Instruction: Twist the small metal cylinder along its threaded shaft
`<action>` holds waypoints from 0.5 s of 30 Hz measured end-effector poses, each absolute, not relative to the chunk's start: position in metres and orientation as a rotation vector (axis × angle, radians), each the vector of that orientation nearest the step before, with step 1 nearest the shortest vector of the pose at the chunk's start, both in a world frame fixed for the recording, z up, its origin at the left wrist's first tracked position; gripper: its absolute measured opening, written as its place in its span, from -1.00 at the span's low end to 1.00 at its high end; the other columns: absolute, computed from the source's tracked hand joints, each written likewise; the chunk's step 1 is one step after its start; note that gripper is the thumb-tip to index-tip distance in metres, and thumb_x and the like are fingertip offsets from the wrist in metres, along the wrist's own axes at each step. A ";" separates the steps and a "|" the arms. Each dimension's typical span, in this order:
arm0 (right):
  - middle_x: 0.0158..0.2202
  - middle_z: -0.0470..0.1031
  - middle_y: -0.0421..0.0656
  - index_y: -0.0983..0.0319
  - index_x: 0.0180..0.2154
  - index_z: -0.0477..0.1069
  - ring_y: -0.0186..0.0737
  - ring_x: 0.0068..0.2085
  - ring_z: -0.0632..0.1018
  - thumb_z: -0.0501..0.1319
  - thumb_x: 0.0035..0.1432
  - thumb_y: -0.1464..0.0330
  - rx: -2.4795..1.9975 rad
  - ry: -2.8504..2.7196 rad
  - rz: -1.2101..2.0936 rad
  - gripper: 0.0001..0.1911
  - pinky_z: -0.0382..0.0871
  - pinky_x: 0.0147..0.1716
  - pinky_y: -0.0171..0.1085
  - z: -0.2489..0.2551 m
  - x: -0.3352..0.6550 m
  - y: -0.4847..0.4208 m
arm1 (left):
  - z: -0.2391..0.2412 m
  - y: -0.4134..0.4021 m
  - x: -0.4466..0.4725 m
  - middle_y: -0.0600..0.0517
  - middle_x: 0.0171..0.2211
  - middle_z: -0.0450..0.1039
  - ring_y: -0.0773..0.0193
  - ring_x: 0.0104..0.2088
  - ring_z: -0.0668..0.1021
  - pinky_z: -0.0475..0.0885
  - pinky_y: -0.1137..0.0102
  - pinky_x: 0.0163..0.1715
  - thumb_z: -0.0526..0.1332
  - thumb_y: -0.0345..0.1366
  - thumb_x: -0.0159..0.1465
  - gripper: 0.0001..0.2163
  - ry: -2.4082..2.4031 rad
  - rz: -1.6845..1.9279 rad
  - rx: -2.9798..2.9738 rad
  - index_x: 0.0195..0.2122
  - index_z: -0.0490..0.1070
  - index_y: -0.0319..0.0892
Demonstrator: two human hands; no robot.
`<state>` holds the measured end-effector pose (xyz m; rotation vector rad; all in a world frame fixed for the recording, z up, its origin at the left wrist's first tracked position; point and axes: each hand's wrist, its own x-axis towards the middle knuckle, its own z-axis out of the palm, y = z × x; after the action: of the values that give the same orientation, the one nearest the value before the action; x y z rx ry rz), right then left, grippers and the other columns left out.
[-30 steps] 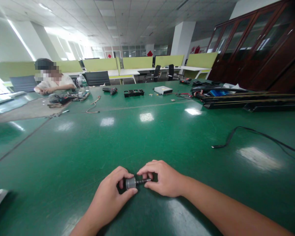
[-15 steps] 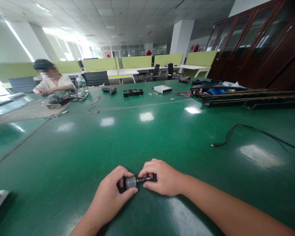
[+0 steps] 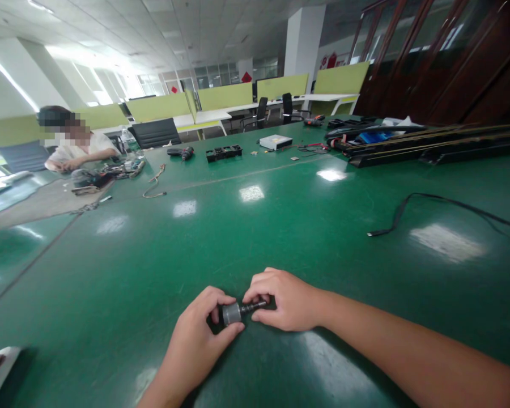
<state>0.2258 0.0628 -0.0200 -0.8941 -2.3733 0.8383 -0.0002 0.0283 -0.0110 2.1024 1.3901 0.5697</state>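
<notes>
Near the front of the green table, my left hand (image 3: 202, 328) is closed around a small grey cylinder (image 3: 232, 313) that looks like a little motor, thumb on the near side and fingers on the far side. A dark, stepped shaft (image 3: 247, 307) juts from its right end and tilts slightly upward to the right. My right hand (image 3: 287, 300) has its thumb and curled fingers about that shaft; the exact contact is partly hidden by the fingers. The cylinder's left end lies in the shade of my left palm.
Across the green table (image 3: 195, 243) lie a power drill (image 3: 181, 153), a black frame (image 3: 224, 153), a silver drive box (image 3: 275, 141) and long dark bars (image 3: 408, 148). A black cable (image 3: 402, 212) runs along the right. Another person (image 3: 79, 147) sits at the far left.
The camera view has tilted, so the room leans more. Both hands appear slightly farther right with the grey cylinder, their grip looking much the same.
</notes>
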 end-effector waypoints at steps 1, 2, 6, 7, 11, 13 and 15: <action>-0.38 0.48 -0.24 0.21 -0.22 0.52 -0.30 -0.34 0.48 0.34 0.03 0.39 -0.897 -2.373 0.834 -0.80 0.21 -0.23 -0.27 -0.020 0.226 0.063 | -0.012 0.029 0.000 0.09 -0.32 0.40 0.26 -0.35 0.44 0.32 0.39 -0.31 0.34 -0.36 0.16 -0.80 1.385 0.569 2.104 -0.19 0.42 -0.09; -0.38 0.48 -0.24 0.21 -0.22 0.52 -0.30 -0.34 0.48 0.34 0.03 0.39 -0.901 -2.373 0.830 -0.80 0.21 -0.23 -0.27 -0.020 0.226 0.064 | -0.012 0.029 0.000 0.08 -0.32 0.40 0.26 -0.35 0.44 0.33 0.39 -0.30 0.34 -0.36 0.16 -0.80 1.383 0.569 2.106 -0.19 0.42 -0.09; -0.38 0.49 -0.23 0.21 -0.22 0.52 -0.30 -0.33 0.48 0.33 0.04 0.39 -0.897 -2.376 0.831 -0.80 0.21 -0.23 -0.27 -0.021 0.225 0.065 | -0.013 0.030 -0.001 0.07 -0.31 0.40 0.25 -0.34 0.45 0.33 0.39 -0.31 0.33 -0.36 0.17 -0.80 1.371 0.578 2.114 -0.19 0.42 -0.10; -0.37 0.49 -0.23 0.21 -0.22 0.52 -0.30 -0.34 0.48 0.33 0.04 0.39 -0.897 -2.376 0.830 -0.80 0.22 -0.23 -0.27 -0.021 0.225 0.065 | -0.013 0.030 -0.001 0.07 -0.31 0.40 0.25 -0.34 0.45 0.33 0.39 -0.31 0.33 -0.35 0.17 -0.80 1.369 0.580 2.118 -0.18 0.42 -0.10; -0.34 0.51 -0.23 0.20 -0.20 0.52 -0.28 -0.31 0.49 0.33 0.04 0.38 -0.901 -2.381 0.803 -0.79 0.22 -0.21 -0.27 -0.023 0.226 0.064 | -0.013 0.029 0.000 0.07 -0.33 0.40 0.25 -0.36 0.44 0.32 0.39 -0.32 0.34 -0.33 0.16 -0.81 1.387 0.573 2.123 -0.19 0.43 -0.10; -0.33 0.52 -0.22 0.20 -0.20 0.52 -0.28 -0.30 0.48 0.33 0.04 0.38 -0.893 -2.385 0.787 -0.78 0.23 -0.21 -0.27 -0.023 0.226 0.062 | -0.012 0.027 0.001 0.08 -0.33 0.40 0.25 -0.36 0.44 0.31 0.39 -0.33 0.33 -0.32 0.16 -0.81 1.404 0.570 2.123 -0.20 0.43 -0.11; -0.33 0.52 -0.22 0.21 -0.20 0.53 -0.28 -0.32 0.48 0.33 0.04 0.38 -0.888 -2.391 0.771 -0.78 0.24 -0.23 -0.28 -0.023 0.227 0.061 | -0.012 0.026 0.002 0.08 -0.35 0.40 0.25 -0.37 0.43 0.31 0.39 -0.34 0.33 -0.31 0.16 -0.81 1.422 0.568 2.118 -0.21 0.42 -0.11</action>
<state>0.2274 0.0605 -0.0233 -0.8877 -2.3905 0.7712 0.0022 0.0255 -0.0118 2.1180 1.4217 0.5682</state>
